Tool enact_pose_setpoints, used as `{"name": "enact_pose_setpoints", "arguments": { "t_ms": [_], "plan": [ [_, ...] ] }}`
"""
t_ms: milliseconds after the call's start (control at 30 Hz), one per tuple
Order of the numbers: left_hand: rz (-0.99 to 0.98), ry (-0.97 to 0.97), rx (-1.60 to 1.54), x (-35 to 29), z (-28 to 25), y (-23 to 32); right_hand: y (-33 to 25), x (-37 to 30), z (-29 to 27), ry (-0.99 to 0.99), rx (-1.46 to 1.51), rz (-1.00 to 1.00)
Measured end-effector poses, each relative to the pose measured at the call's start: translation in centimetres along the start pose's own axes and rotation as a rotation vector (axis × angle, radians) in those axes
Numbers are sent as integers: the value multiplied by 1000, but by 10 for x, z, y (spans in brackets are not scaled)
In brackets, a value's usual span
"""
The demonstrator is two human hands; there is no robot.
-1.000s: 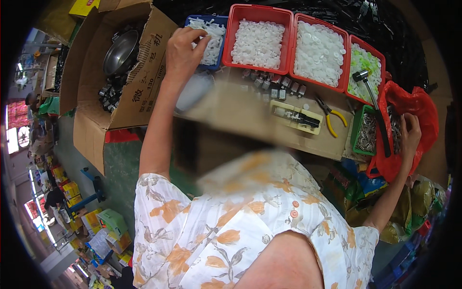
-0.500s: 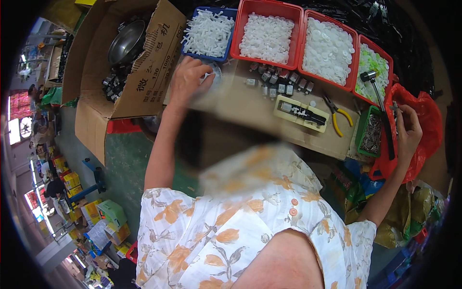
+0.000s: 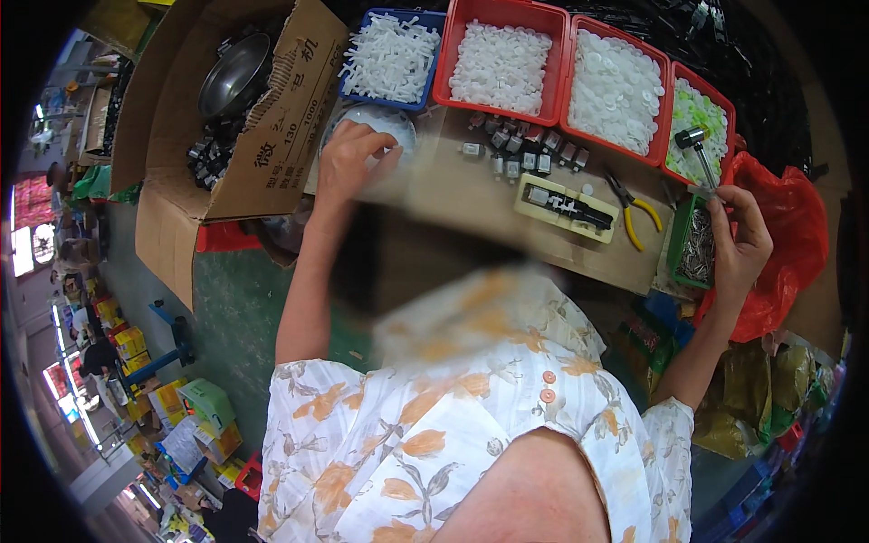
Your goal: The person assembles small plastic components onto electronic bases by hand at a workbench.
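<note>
Two hands are working: the left hand (image 3: 351,161) is pinching beside the blue bin (image 3: 391,59); the right hand (image 3: 740,240) is gripping a hammer (image 3: 699,156) upright, poised.

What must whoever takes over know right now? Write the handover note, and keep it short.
Left hand: on the round white dish at the bench's far left; whether it grips the dish is unclear.
Right hand: closed on the handle of a small hammer, head up, over the green tray of pins.
Things: the cream jig lies mid-bench, with the yellow-handled pliers beside it. The small metal parts lie loose in front of the red bins of white pieces.
Done: no finished pieces can be made out.
Left: probably the loose metal parts.
</note>
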State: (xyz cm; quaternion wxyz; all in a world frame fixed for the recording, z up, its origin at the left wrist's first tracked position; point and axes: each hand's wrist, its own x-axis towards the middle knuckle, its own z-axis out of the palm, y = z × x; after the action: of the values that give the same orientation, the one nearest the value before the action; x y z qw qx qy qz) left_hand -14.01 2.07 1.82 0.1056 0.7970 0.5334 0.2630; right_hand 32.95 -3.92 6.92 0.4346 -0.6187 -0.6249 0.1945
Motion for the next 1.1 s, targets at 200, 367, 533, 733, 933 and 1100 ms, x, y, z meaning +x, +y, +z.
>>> {"name": "enact_pose_setpoints", "arguments": {
  "t_ms": [200,367,533,733,933,1100],
  "plan": [
    [-74,75,-242,4,-4,37,-19,-17,45,0,400,75],
    [-433,-11,-949,0,45,67,-34,-33,106,-39,808,191],
    [-292,-22,-1008,8,76,99,-32,-41,120,14,818,228],
    [-284,-46,-977,13,82,116,-29,-45,113,70,764,250],
    [-279,-35,-969,14,83,117,-31,-45,117,85,658,260],
    [-228,-39,-915,12,87,116,-28,-43,115,50,542,253]
  ]
}}
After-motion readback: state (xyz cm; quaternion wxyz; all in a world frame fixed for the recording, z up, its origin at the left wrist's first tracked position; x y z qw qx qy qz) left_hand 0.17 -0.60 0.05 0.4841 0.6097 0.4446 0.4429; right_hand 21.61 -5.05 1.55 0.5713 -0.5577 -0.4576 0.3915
